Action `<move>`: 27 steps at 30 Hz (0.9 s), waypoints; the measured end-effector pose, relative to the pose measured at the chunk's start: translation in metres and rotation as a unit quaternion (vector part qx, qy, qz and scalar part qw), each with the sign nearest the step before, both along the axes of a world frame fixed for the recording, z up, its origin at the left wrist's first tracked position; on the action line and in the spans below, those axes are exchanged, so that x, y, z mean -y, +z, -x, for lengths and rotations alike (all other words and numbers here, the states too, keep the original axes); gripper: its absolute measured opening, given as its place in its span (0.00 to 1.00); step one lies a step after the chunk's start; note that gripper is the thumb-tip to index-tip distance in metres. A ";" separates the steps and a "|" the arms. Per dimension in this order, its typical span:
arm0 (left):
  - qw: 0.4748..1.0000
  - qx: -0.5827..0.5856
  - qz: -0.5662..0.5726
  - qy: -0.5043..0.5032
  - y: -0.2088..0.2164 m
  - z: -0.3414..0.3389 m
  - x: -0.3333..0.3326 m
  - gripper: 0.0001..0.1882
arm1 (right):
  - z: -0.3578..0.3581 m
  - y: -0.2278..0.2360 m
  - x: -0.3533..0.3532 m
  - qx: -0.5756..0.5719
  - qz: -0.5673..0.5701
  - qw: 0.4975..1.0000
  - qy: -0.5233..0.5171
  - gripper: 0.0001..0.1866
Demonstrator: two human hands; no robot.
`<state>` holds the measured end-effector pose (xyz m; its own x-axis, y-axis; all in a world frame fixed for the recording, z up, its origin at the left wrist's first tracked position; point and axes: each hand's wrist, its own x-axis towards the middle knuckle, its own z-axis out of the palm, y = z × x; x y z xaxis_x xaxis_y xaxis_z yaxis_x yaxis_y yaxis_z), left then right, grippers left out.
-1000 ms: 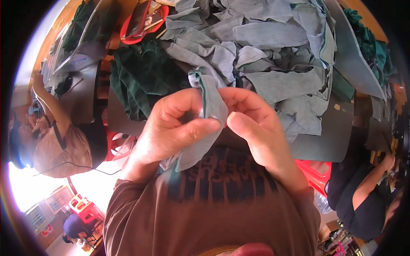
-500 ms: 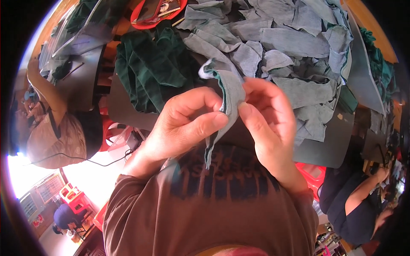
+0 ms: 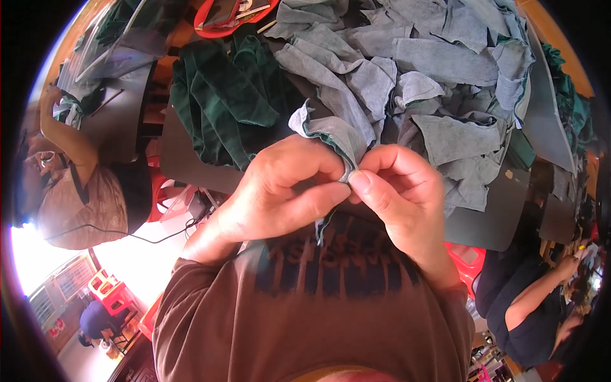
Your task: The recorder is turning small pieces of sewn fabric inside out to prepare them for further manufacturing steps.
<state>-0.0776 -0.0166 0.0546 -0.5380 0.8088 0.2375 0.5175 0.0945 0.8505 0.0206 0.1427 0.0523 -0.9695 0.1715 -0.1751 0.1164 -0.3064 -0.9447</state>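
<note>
Between both hands I hold a grey-green strip of fabric, its dark green face showing along the edge. My left hand pinches the strip between thumb and forefinger. Close against it, my right hand grips the same spot, thumb and forefinger nearly touching the left ones. One end curls up beyond my fingers, while the other hangs below toward my brown shirt. Beyond my hands, many grey fabric pieces lie in an overlapping pile. To its left rests a heap of dark green cloth.
A red tray with small tools sits at the far edge of the dark table. People work at both sides: one on the left, another on the right. Red stools stand below, and a black cable runs at left.
My fingertips have come closer together on the fabric strip, and my right hand has shifted its pinch. The strip is more folded over, with its upper end tilted to the left.
</note>
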 end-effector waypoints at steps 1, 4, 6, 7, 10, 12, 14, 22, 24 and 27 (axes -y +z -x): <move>0.991 0.128 -0.025 -0.008 -0.002 0.000 0.002 0.04 | 0.000 -0.001 0.000 0.016 0.079 0.997 0.013 0.05; 0.940 0.328 -0.096 -0.006 -0.012 -0.007 0.001 0.02 | 0.001 -0.002 0.000 0.029 0.173 0.984 0.030 0.05; 0.895 0.419 -0.151 0.004 -0.013 -0.012 -0.001 0.02 | 0.002 -0.003 0.000 0.027 0.187 0.981 0.031 0.04; 0.895 0.420 -0.151 0.005 -0.011 -0.014 -0.003 0.02 | 0.001 -0.006 0.000 0.007 0.198 0.980 0.034 0.04; 0.802 0.562 -0.203 0.007 -0.011 -0.018 -0.012 0.02 | -0.001 -0.011 0.000 -0.031 0.209 0.977 0.032 0.04; 0.836 0.519 -0.179 0.008 -0.012 -0.017 -0.009 0.02 | -0.001 -0.011 0.001 -0.047 0.211 0.976 0.028 0.03; 0.904 0.397 -0.159 0.015 -0.016 -0.015 -0.007 0.03 | 0.000 -0.008 0.003 -0.062 0.136 0.989 -0.003 0.02; 0.948 0.279 -0.152 0.033 -0.016 -0.012 -0.009 0.02 | 0.001 -0.012 0.003 -0.095 0.011 0.995 -0.014 0.02; 0.942 0.298 -0.148 0.046 -0.014 -0.015 -0.010 0.03 | 0.001 -0.011 0.005 -0.095 0.016 0.995 -0.018 0.02; 0.964 0.225 -0.132 0.058 -0.019 -0.013 -0.011 0.05 | 0.000 -0.008 0.005 -0.046 0.100 0.993 -0.041 0.02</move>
